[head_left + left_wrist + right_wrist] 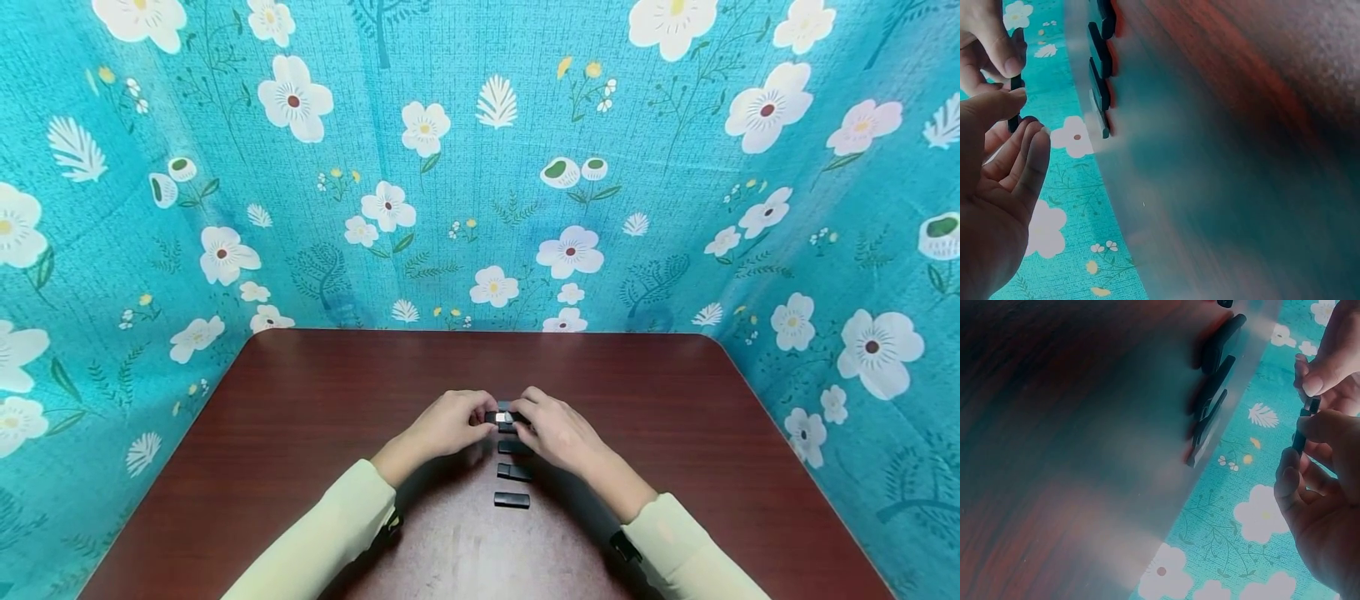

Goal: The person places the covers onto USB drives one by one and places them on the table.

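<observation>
Both hands meet over the far middle of the table, holding a small black USB stick [501, 417] between them. A pale, metal-like part shows between the fingertips in the head view. My left hand [453, 419] pinches its left end with thumb and fingers. On the other end, the thumb and fingers of my right hand [558, 429] pinch it. In the right wrist view the dark stick [1300, 440] is partly covered by fingers. Just below the hands, similar black sticks [514, 447] lie in a column on the table.
Nearer to me in the column lie another black stick [513, 472] and the closest one [512, 500]. A greyish piece [1099, 115] lies at the column's far end. The dark red-brown table [337, 383] ends at a blue flowered cloth [450, 250] hanging behind and at the sides.
</observation>
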Demonstrator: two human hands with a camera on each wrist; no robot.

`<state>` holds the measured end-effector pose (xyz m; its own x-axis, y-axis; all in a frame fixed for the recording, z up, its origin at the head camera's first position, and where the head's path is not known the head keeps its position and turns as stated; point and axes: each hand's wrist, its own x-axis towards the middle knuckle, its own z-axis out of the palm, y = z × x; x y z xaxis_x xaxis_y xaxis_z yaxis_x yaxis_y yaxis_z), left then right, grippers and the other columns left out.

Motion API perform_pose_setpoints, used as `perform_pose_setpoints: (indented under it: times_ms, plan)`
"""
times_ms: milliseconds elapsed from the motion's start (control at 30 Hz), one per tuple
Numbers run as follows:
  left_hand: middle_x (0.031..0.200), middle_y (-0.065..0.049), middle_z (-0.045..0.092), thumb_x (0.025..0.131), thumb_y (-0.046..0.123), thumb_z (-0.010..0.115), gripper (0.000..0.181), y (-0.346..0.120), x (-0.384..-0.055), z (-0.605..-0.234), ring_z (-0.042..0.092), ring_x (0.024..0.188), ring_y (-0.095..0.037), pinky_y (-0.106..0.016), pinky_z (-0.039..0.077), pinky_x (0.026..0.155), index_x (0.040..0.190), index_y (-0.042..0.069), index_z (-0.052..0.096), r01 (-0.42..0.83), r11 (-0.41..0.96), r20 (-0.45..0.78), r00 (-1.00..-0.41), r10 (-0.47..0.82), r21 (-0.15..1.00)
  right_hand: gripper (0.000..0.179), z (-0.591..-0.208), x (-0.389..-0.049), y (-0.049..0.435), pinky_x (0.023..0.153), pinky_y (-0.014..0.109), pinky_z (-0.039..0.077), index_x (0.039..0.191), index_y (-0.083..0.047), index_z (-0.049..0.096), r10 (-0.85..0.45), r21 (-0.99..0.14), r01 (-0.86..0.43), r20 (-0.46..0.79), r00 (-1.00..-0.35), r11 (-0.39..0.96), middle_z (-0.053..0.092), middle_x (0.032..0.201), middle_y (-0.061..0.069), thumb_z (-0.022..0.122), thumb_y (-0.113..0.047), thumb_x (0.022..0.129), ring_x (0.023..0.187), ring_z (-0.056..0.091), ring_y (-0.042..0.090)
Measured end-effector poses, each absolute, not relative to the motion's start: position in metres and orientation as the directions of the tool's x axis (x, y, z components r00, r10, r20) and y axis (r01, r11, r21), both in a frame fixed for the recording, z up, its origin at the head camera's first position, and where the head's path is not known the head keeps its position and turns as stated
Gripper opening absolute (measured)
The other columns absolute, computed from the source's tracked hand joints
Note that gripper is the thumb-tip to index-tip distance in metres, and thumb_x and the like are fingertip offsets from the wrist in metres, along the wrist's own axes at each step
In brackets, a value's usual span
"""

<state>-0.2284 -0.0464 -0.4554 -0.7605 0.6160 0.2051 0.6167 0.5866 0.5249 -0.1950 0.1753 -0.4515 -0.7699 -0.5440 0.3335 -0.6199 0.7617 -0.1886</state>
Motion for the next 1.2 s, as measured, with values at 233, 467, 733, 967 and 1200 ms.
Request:
perform_pose_setpoints:
  times_ms: [233,467,733,967,1200]
  plan:
    - [0.078,0.008,0.060,0.091,0.015,0.076,0.013,-0.043,-0.229,-0.459,0.053,0.069,-0.005,-0.021,0.047,0.065,0.101,0.014,0.068,0.613,0.599,0.202,-0.766,0.610,0.515,0.019,-0.453,-0.193,0.175,0.062,0.020,0.050,0.110,-0.010,0.072,-0.527,-0.200,-0.603,0.328,-0.784,0.772,0.060,0.100,0.001,0.075,-0.015,0.092,0.071,0.055,0.007]
    - [0.080,0.007,0.061,0.092,0.018,0.076,0.014,-0.038,-0.226,-0.460,0.054,0.070,-0.005,-0.021,0.048,0.065,0.103,0.012,0.070,0.612,0.608,0.193,-0.767,0.611,0.506,0.017,-0.455,-0.190,0.175,0.062,0.021,0.051,0.108,-0.010,0.073,-0.540,-0.204,-0.632,0.368,-0.757,0.748,0.061,0.100,0.000,0.075,-0.014,0.091,0.072,0.057,0.007]
    - [0.079,0.005,0.063,0.094,0.021,0.074,0.018,-0.032,-0.225,-0.461,0.054,0.068,-0.005,-0.020,0.048,0.065,0.107,0.009,0.070,0.652,0.609,0.233,-0.745,0.625,0.452,0.018,-0.454,-0.190,0.177,0.067,0.023,0.055,0.110,-0.009,0.073,-0.550,-0.174,-0.639,0.374,-0.747,0.749,0.061,0.102,0.001,0.074,-0.014,0.093,0.078,0.061,0.009]
    - [0.081,0.003,0.061,0.096,0.016,0.072,0.011,-0.024,-0.233,-0.456,0.055,0.070,-0.008,-0.023,0.047,0.064,0.103,0.008,0.067,0.726,0.588,0.305,-0.686,0.661,0.357,0.018,-0.452,-0.200,0.180,0.067,0.025,0.054,0.109,-0.006,0.073,-0.559,-0.125,-0.651,0.409,-0.721,0.749,0.062,0.099,0.003,0.075,-0.011,0.092,0.079,0.062,0.011]
    - [0.102,-0.002,0.071,0.100,0.023,0.066,0.021,-0.012,-0.280,-0.456,0.065,0.090,-0.014,-0.032,0.054,0.080,0.116,0.009,0.070,0.622,0.688,0.142,-0.771,0.620,0.373,0.023,-0.451,-0.245,0.189,0.080,0.039,0.057,0.115,0.000,0.070,-0.471,-0.280,-0.556,0.317,-0.823,0.783,0.066,0.107,0.011,0.071,-0.005,0.093,0.094,0.065,0.022]
